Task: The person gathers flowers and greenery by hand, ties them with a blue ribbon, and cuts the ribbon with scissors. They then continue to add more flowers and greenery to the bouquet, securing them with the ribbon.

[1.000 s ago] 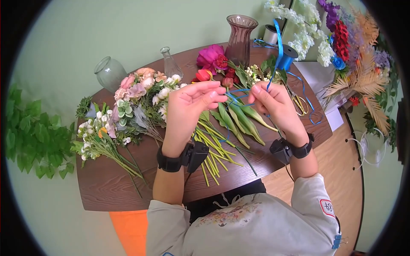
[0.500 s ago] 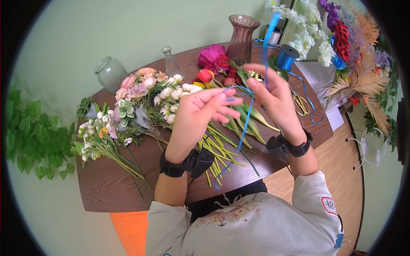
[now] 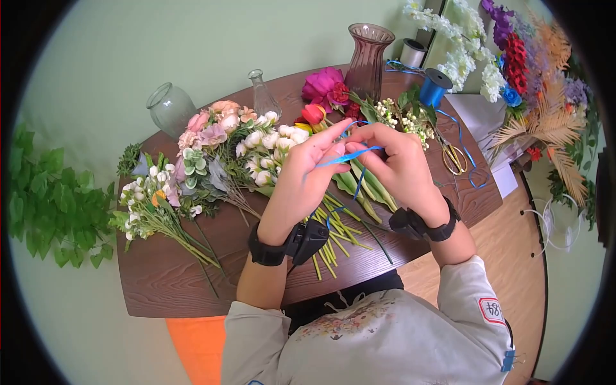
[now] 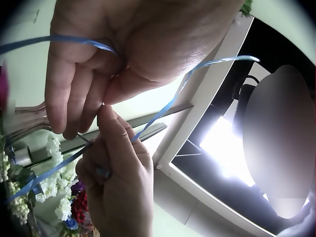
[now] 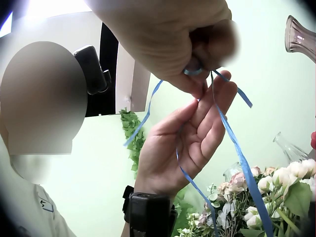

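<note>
Both hands meet fingertip to fingertip above the flowers on the table. My left hand [image 3: 309, 168] pinches a thin blue ribbon [image 3: 351, 155] between thumb and fingers, its other fingers fairly straight. From the right, my right hand [image 3: 410, 165] grips the same ribbon with curled fingers. In the right wrist view, several ribbon lengths [image 5: 242, 158] hang around both hands. A blue loop also shows above the left thumb in the head view. Below the hands lie tulips with long green stems [image 3: 330, 240] and a red bloom [image 3: 314, 114].
White flowers [image 3: 263, 157] and a pink bunch [image 3: 215, 125] lie to the left. A purple glass vase [image 3: 369, 64] and two clear vases stand at the back. The blue ribbon spool [image 3: 432, 90] and gold-handled scissors [image 3: 454, 160] are at the right.
My hands drew apart, the right one lifting a ribbon end high, then came together with fingertips meeting. The raised ribbon end is now down between the hands.
</note>
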Demonstrator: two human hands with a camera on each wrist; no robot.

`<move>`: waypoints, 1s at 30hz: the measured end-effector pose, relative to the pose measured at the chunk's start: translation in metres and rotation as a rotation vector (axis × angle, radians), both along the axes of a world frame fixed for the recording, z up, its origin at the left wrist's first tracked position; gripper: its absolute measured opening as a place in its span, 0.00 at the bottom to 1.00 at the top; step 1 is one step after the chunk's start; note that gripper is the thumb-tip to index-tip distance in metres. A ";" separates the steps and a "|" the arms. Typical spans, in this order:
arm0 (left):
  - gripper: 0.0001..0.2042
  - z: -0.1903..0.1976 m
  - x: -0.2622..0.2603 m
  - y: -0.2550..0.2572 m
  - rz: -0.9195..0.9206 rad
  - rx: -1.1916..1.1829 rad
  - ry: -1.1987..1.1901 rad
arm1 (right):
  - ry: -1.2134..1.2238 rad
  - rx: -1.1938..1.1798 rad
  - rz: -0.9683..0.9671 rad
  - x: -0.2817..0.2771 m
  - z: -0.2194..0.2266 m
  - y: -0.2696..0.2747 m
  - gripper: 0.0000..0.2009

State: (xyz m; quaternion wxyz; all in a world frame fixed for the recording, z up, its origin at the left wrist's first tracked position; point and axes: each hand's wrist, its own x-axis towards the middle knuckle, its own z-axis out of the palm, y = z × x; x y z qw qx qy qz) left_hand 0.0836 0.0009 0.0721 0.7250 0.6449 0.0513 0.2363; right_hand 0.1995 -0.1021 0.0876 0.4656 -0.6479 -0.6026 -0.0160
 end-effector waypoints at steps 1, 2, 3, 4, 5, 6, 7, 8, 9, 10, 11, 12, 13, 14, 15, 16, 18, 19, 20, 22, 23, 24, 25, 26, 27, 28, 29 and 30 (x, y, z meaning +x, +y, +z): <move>0.16 -0.001 0.000 0.000 0.000 0.000 0.000 | 0.031 -0.018 -0.002 -0.001 0.000 0.000 0.05; 0.14 -0.003 0.001 0.001 -0.003 -0.008 -0.030 | 0.031 -0.018 -0.002 -0.001 -0.001 0.001 0.05; 0.13 -0.004 0.002 0.001 -0.006 -0.016 -0.060 | 0.002 -0.002 0.008 -0.001 -0.005 0.002 0.05; 0.13 -0.004 0.003 0.001 -0.006 -0.016 -0.060 | -0.027 0.013 0.018 -0.001 -0.006 0.002 0.05; 0.10 -0.003 0.003 0.002 0.004 -0.061 -0.059 | -0.027 0.013 0.018 -0.001 -0.006 0.002 0.05; 0.08 -0.003 0.003 0.002 0.014 -0.105 -0.058 | -0.066 0.008 0.006 -0.003 -0.006 0.001 0.05; 0.08 -0.003 0.004 0.001 0.014 -0.104 -0.057 | -0.106 0.004 -0.006 -0.003 -0.005 0.001 0.05; 0.07 -0.004 0.004 0.000 0.004 -0.177 -0.089 | -0.106 0.005 -0.006 -0.004 -0.006 0.001 0.05; 0.07 -0.004 0.004 0.000 -0.007 -0.250 -0.121 | -0.118 -0.024 -0.013 -0.003 -0.007 0.000 0.05; 0.07 -0.002 0.004 0.000 -0.006 -0.249 -0.121 | -0.131 -0.052 -0.020 -0.003 -0.008 0.000 0.06; 0.07 0.002 0.003 -0.001 0.059 -0.182 -0.100 | -0.131 -0.052 -0.019 -0.003 -0.007 0.000 0.06; 0.07 0.005 0.002 -0.001 0.125 -0.116 -0.079 | -0.076 -0.052 -0.004 -0.003 -0.007 0.000 0.06; 0.07 0.007 0.000 0.001 0.126 -0.115 -0.078 | -0.020 -0.052 0.012 -0.003 -0.008 0.000 0.07; 0.08 0.008 -0.002 0.002 0.155 -0.071 -0.082 | -0.020 -0.052 0.013 -0.003 -0.006 -0.001 0.07; 0.08 0.008 -0.003 0.004 0.184 -0.027 -0.085 | 0.024 -0.094 0.030 -0.003 -0.002 -0.002 0.06; 0.08 0.008 -0.004 0.004 0.184 -0.027 -0.085 | 0.069 -0.137 0.047 -0.004 0.000 -0.003 0.06; 0.09 0.009 -0.005 0.005 0.192 -0.059 -0.094 | 0.192 -0.184 0.088 -0.005 0.001 -0.004 0.05; 0.09 0.009 -0.005 0.004 0.192 -0.059 -0.095 | 0.315 -0.231 0.128 -0.006 0.002 -0.003 0.05; 0.08 0.011 -0.005 0.002 0.209 -0.076 -0.097 | 0.313 -0.231 0.129 -0.006 0.001 -0.003 0.05; 0.07 0.011 -0.006 0.001 0.226 -0.093 -0.099 | 0.383 -0.202 0.186 -0.006 -0.003 -0.002 0.07; 0.07 0.011 -0.006 0.002 0.233 -0.104 -0.109 | 0.383 -0.202 0.186 -0.006 -0.004 -0.001 0.07; 0.08 0.011 -0.007 0.002 0.239 -0.114 -0.119 | 0.426 -0.204 0.208 -0.007 -0.004 -0.001 0.06; 0.08 0.011 -0.007 0.002 0.238 -0.114 -0.119 | 0.470 -0.205 0.230 -0.007 -0.005 -0.001 0.06; 0.07 0.011 -0.007 0.001 0.259 -0.120 -0.135 | 0.470 -0.204 0.229 -0.006 -0.006 -0.001 0.06; 0.07 0.011 -0.008 0.001 0.280 -0.126 -0.152 | 0.490 -0.201 0.240 -0.005 -0.007 -0.001 0.06; 0.07 0.010 -0.007 0.001 0.279 -0.126 -0.152 | 0.510 -0.198 0.253 -0.004 -0.007 -0.001 0.07; 0.07 0.009 -0.006 0.002 0.310 -0.152 -0.186 | 0.510 -0.197 0.252 -0.004 -0.008 -0.002 0.07; 0.08 0.008 -0.005 0.002 0.342 -0.177 -0.219 | 0.539 -0.200 0.273 -0.004 -0.008 -0.002 0.07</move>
